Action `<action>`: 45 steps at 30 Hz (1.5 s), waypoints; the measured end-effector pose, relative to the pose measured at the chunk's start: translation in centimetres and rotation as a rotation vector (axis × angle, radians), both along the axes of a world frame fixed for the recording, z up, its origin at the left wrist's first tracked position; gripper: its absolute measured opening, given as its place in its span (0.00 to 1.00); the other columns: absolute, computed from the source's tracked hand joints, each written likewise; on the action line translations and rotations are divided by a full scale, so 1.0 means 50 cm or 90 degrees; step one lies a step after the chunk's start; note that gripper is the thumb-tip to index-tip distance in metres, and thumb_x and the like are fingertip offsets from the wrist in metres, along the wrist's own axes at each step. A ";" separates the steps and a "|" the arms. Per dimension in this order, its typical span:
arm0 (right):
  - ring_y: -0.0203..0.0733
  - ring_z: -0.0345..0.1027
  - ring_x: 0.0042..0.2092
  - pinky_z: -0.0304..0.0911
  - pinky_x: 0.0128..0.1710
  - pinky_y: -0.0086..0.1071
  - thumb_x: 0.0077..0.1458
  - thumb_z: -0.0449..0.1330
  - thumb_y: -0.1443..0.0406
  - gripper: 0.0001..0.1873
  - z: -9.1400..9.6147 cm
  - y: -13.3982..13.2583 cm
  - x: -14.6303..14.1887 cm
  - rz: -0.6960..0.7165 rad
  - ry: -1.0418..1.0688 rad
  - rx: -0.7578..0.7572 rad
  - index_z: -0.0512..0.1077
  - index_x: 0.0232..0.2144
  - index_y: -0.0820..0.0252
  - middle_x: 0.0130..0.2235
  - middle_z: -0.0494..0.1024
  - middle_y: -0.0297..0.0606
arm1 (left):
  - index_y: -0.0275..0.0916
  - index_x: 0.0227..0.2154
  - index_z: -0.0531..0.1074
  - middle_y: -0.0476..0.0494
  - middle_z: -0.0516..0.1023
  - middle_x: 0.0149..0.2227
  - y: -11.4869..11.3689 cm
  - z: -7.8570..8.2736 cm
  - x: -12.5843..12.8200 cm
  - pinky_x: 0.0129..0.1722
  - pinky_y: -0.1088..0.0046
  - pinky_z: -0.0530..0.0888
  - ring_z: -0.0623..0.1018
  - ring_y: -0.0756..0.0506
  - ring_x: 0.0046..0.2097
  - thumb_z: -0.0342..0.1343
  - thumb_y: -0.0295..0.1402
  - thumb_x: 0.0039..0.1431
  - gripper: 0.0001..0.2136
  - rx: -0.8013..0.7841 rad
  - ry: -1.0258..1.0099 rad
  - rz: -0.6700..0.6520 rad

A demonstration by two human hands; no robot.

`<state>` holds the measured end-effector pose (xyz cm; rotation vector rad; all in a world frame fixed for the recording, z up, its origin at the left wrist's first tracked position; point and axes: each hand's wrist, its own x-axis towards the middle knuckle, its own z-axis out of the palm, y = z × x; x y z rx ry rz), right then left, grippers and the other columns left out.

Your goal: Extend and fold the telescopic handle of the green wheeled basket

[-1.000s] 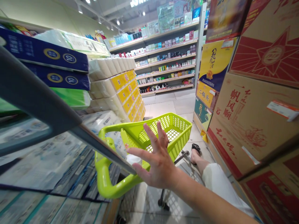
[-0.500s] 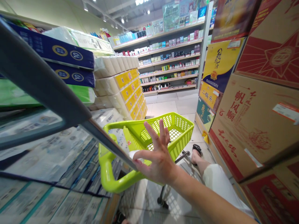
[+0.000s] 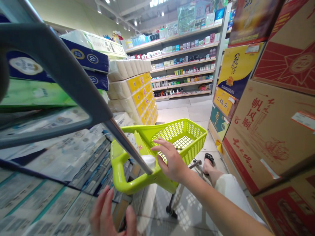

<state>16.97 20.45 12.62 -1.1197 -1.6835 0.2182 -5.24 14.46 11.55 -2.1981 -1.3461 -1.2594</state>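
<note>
Head-worn camera, the single view, faces forward and down along the store aisle (image 3: 182, 113), close above the shopping basket (image 3: 172, 132), with stacked cartons (image 3: 268, 137) near right, packaged toilet rolls (image 3: 130, 88) near left, and wall shelving (image 3: 182, 62) far.

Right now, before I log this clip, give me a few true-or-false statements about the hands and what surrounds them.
1. The right hand is over the lime-green wheeled basket. True.
2. The left hand grips the basket's handle. False: it is open, low in view, apart from the basket.
3. Cardboard boxes with red print are stacked on the right. True.
4. Yellow-labelled paper rolls stand right of the basket. False: they are stacked ahead on the left.
5. A foot in a black sandal shows beyond the basket. True.
</note>
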 end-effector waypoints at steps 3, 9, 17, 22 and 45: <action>0.41 0.65 0.58 0.60 0.61 0.39 0.55 0.54 0.74 0.23 -0.025 0.020 -0.012 0.112 -0.006 -0.105 0.69 0.53 0.58 0.57 0.71 0.43 | 0.40 0.66 0.51 0.33 0.66 0.57 0.036 0.027 0.060 0.57 0.54 0.69 0.68 0.37 0.59 0.54 0.30 0.59 0.32 -0.004 -0.012 -0.030; 0.46 0.70 0.54 0.64 0.55 0.38 0.52 0.63 0.69 0.24 -0.027 0.070 -0.031 0.184 -0.041 -0.243 0.71 0.53 0.59 0.53 0.76 0.42 | 0.36 0.64 0.52 0.34 0.71 0.51 0.086 0.045 0.124 0.50 0.61 0.75 0.75 0.42 0.50 0.53 0.33 0.59 0.31 -0.031 -0.068 -0.071; 0.43 0.69 0.42 0.65 0.45 0.35 0.48 0.60 0.71 0.21 -0.050 0.043 -0.033 -0.062 0.011 -0.196 0.75 0.46 0.58 0.41 0.76 0.40 | 0.38 0.52 0.63 0.40 0.80 0.40 0.109 0.020 0.124 0.32 0.69 0.79 0.81 0.45 0.33 0.50 0.38 0.61 0.18 -0.226 -0.082 -0.053; 0.44 0.65 0.48 0.58 0.52 0.38 0.50 0.57 0.70 0.21 -0.072 -0.028 -0.069 0.000 -0.007 -0.082 0.72 0.49 0.57 0.46 0.73 0.41 | 0.39 0.47 0.66 0.42 0.80 0.35 0.109 0.025 0.124 0.30 0.68 0.77 0.81 0.43 0.33 0.49 0.39 0.60 0.15 -0.225 -0.078 -0.013; 0.46 0.63 0.47 0.49 0.57 0.44 0.45 0.52 0.76 0.24 -0.128 -0.075 -0.121 -0.215 -0.065 -0.123 0.67 0.46 0.59 0.42 0.73 0.41 | 0.39 0.39 0.65 0.45 0.78 0.31 0.052 0.016 0.082 0.26 0.70 0.71 0.79 0.45 0.27 0.47 0.38 0.60 0.09 -0.173 -0.044 0.056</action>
